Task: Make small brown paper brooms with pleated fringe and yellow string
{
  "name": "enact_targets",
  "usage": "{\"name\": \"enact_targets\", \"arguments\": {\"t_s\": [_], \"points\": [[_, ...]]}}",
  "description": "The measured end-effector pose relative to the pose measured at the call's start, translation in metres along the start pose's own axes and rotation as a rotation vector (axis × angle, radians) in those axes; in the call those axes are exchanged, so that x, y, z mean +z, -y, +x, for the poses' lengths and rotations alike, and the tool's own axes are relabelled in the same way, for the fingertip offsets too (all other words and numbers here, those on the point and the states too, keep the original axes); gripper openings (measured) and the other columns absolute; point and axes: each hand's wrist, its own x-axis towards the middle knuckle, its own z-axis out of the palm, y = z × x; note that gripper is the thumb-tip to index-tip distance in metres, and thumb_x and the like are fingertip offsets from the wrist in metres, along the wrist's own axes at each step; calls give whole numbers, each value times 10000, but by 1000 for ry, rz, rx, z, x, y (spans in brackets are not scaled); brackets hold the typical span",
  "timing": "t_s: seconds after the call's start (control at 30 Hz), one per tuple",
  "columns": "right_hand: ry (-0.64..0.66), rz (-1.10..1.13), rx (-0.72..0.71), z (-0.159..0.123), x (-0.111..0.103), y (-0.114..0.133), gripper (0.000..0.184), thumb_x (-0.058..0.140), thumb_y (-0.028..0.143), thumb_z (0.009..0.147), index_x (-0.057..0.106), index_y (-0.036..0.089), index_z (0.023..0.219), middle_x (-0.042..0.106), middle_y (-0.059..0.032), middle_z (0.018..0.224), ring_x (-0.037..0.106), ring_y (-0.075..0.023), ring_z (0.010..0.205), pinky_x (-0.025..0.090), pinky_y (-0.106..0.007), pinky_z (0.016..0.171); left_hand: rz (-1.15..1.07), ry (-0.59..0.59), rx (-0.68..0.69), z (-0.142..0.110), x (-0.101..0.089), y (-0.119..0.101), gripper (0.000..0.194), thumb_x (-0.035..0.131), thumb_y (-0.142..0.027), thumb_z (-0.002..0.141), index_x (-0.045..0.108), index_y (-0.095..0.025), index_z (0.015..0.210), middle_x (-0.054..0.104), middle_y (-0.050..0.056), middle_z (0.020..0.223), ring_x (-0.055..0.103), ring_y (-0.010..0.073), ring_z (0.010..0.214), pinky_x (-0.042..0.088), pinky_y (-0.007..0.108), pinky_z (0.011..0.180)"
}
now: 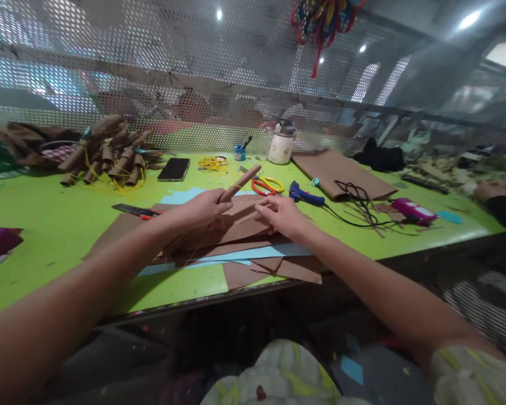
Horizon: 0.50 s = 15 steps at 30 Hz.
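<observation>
My left hand point(204, 209) is closed around a thin rolled brown paper tube point(245, 181), which slants up to the right out of the fist. To its right, my right hand point(284, 215) has thumb and fingertips pinched together just above the brown paper sheets point(236, 232). What that pinch holds, if anything, is too small to make out. Strips of light blue paper point(297, 250) lie under the brown sheets near the table edge. Beside my left forearm is a dark-bladed cutting tool point(129, 210), partly covered.
Orange-and-yellow-handled scissors point(270, 184) and a blue glue gun point(306, 194) with a black cord lie beyond my right hand. Behind are a phone point(174, 169), bundled paper rolls point(113, 152), a blue jar point(239, 152), a white bottle point(281, 143) and folded brown paper point(341, 171). Another person's hand point(491, 191) is far right.
</observation>
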Motion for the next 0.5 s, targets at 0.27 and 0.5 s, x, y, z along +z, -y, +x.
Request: {"name": "enact_targets", "arguments": {"t_s": [0.27, 0.5], "points": [[274, -645, -456, -92, -82, 1, 634, 661, 419, 781, 452, 180, 1330, 481, -163, 1329, 395, -297, 1261, 351, -510, 1034, 54, 43, -59, -3, 4, 7, 244, 497, -398, 775, 542, -194, 900, 619, 9, 634, 587, 180, 564, 389, 255, 494], [351, -715, -566, -95, -80, -17, 750, 648, 491, 771, 360, 190, 1395, 416, -176, 1390, 309, -321, 1327, 332, -550, 1042, 77, 28, -70, -4, 6, 9, 273, 487, -406, 772, 542, -192, 932, 614, 6, 641, 581, 182, 564, 407, 265, 515]]}}
